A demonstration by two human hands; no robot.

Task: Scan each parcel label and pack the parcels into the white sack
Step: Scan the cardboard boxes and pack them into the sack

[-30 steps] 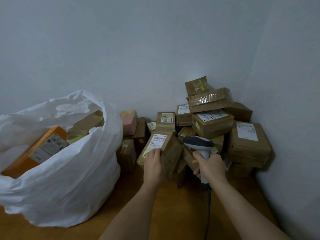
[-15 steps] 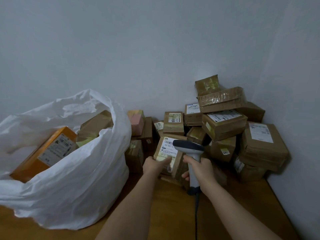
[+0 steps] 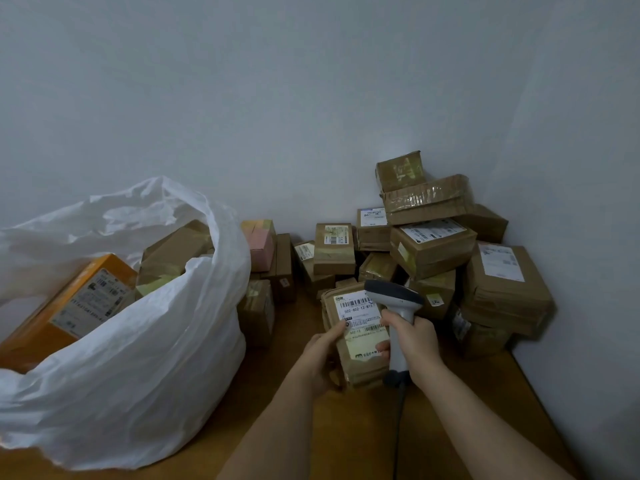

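My left hand (image 3: pixel 320 355) grips a brown parcel (image 3: pixel 356 362) by its left side, with the white barcode label (image 3: pixel 360 317) turned up toward me. My right hand (image 3: pixel 414 341) holds a grey handheld scanner (image 3: pixel 394 296) by its handle; the scanner head hangs over the label's upper right corner. The white sack (image 3: pixel 138 358) stands open at the left and holds an orange box (image 3: pixel 69 306) and a brown parcel (image 3: pixel 173 251).
A pile of brown parcels (image 3: pixel 433 251) fills the corner at the right, stacked against both walls. More small parcels, one pink (image 3: pixel 261 247), stand along the back wall beside the sack. The scanner cable (image 3: pixel 398 427) trails down over the wooden surface (image 3: pixel 346 427) between my arms.
My left hand has drawn the parcel out of the pile toward me and turned its label up. My right hand brought the scanner in over the label.
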